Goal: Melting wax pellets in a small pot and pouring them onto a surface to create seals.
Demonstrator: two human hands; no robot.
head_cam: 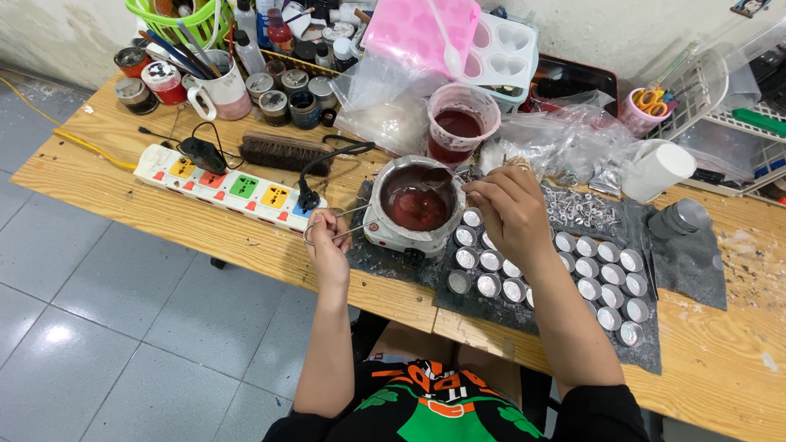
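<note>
Our right hand (509, 203) hides some small metal cups (588, 270), fingers clenched on a spoon (409, 187) over the melting pot (416, 205). Our left hand (327, 239) grips its wire handle (348, 223). The wooden worktop (164, 205) stands on grey tiles (123, 327).

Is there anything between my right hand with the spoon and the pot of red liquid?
Nothing visible. The right hand holds a spoon that already reaches over the pot of red liquid. The left hand grips the wire handle on the pot's other side.
</note>
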